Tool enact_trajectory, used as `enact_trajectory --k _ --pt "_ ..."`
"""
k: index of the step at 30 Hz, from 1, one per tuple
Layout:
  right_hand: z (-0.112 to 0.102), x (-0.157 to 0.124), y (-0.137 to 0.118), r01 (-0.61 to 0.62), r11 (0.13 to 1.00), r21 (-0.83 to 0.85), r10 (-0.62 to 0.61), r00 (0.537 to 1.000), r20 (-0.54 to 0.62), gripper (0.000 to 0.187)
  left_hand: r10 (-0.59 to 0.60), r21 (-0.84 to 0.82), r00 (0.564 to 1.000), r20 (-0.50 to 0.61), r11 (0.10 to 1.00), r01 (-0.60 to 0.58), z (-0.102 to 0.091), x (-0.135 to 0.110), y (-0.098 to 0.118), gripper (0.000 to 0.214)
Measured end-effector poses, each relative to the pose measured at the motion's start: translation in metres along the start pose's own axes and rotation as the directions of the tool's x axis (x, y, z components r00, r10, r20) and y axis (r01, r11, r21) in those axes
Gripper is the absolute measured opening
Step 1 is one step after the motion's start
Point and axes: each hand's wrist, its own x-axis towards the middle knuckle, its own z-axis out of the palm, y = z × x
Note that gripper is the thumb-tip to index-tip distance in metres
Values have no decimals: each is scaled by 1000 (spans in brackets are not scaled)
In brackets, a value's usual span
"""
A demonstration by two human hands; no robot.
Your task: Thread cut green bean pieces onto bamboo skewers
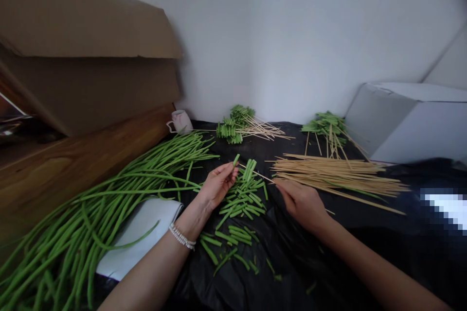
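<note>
Pinched in my left hand (220,183) is a short cut piece of green long bean (236,159). My right hand (301,203) is closed on a thin wooden skewer (263,176), which points left toward that piece. A few bean pieces (249,170) stand side by side across the skewer and appear to be threaded on it. Below both hands, loose cut bean pieces (242,204) lie scattered on a black plastic sheet (292,262).
Long uncut beans (120,189) fill the left side, partly over a white sheet (134,238). Bare skewers (339,175) lie at right. Filled skewers (237,124) and another such bunch (326,124) rest behind. A mug (181,121), cardboard box (91,58) and white box (408,121) stand around.
</note>
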Motion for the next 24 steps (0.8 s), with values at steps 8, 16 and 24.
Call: enact_trajectory --k 8,16,24 --pt "0 -1 -1 2 1000 24 -3 1000 25 29 2 7 1000 25 1000 -2 2 -1 -1 16" --pt "0 0 -1 -5 999 38 4 1000 31 29 -5 11 1000 28 1000 5 1 -1 -2 16" --pt "-1 0 -5 -5 1000 28 4 1000 31 27 1 3 1000 -13 1000 -1 0 0 -2 17"
